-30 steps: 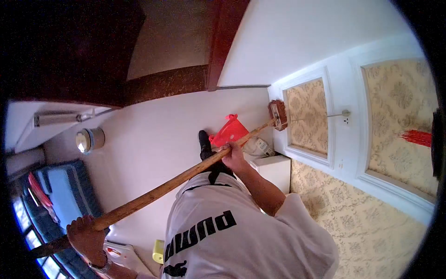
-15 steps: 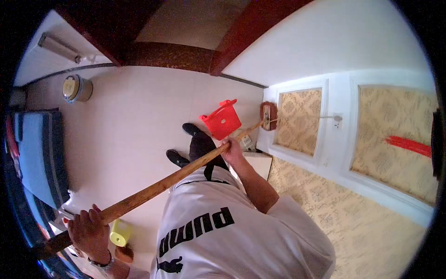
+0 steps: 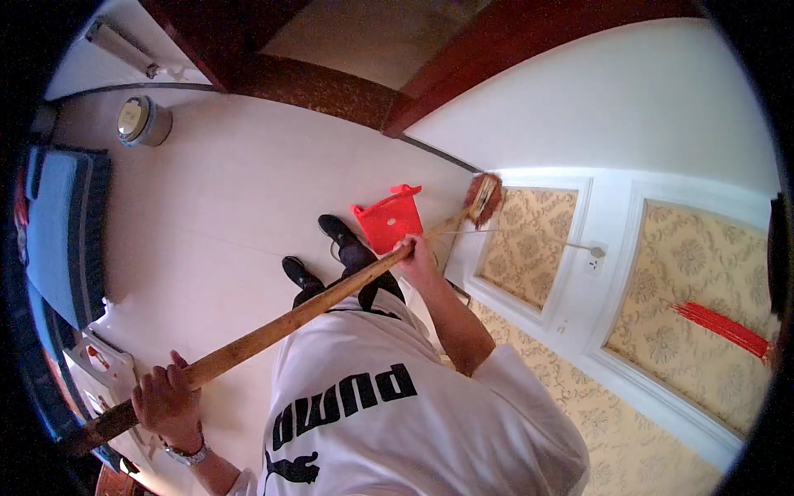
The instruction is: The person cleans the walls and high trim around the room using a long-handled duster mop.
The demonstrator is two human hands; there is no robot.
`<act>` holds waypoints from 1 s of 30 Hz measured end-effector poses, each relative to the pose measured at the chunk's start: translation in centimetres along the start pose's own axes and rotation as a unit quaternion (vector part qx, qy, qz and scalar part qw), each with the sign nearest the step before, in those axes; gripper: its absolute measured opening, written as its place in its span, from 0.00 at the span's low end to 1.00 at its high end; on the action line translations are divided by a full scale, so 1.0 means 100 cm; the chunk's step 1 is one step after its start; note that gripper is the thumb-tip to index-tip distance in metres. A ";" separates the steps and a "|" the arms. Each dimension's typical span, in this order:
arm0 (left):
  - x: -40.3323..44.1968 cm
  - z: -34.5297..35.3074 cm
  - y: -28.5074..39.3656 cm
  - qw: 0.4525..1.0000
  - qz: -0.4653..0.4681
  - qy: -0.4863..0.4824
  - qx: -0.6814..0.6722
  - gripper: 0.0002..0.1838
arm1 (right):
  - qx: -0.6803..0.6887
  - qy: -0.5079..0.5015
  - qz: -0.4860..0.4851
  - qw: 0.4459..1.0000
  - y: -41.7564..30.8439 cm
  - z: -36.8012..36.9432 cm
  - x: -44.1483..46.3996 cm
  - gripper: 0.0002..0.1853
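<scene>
My left hand (image 3: 168, 399), with a watch on the wrist, wraps round the near part of a long-handled broom (image 3: 306, 312). Farther along the same wooden handle, my right hand (image 3: 418, 258) is closed round it. The handle slants across my body from lower left to upper right. Its reddish-brown head (image 3: 484, 200) is at the base of the wall, near the corner by the doorway. Just beyond my right hand stands a red plastic seat-like item (image 3: 392, 221) with a hole in it.
A lidded bin (image 3: 144, 121) stands on the pale floor (image 3: 215, 207) at the far left. A blue cushioned seat (image 3: 62, 240) lines the left side. On the right, a cord (image 3: 529, 238) runs to a socket (image 3: 596, 253) on the panelled wall.
The broom head is now tilted differently, closer to the corner by the doorway. Both hands keep their hold. My view has shifted, and a yellow-green item at lower left is out of sight.
</scene>
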State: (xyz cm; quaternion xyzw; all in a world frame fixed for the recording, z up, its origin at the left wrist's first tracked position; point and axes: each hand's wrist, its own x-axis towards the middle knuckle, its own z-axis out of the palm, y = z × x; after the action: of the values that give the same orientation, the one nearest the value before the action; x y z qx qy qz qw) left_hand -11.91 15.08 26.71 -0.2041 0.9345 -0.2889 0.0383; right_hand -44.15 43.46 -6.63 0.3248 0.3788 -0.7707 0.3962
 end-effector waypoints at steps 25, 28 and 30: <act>0.033 -0.010 -0.017 0.997 -0.008 0.058 0.045 0.20 | 0.110 0.047 0.040 0.992 -0.022 0.041 -0.015 0.07; 0.041 -0.016 -0.016 0.992 -0.036 0.115 0.041 0.19 | 0.159 0.010 0.064 0.985 -0.034 0.042 -0.007 0.07; 0.040 -0.016 -0.022 0.994 -0.023 0.092 0.049 0.19 | 0.161 0.013 0.058 0.985 -0.031 0.042 -0.010 0.07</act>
State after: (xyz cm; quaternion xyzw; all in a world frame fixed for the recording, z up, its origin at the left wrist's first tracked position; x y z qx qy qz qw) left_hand -15.05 12.69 29.41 -0.1964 0.9139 -0.3524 -0.0444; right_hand -47.18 41.55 -2.66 0.4156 0.2349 -0.7932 0.3781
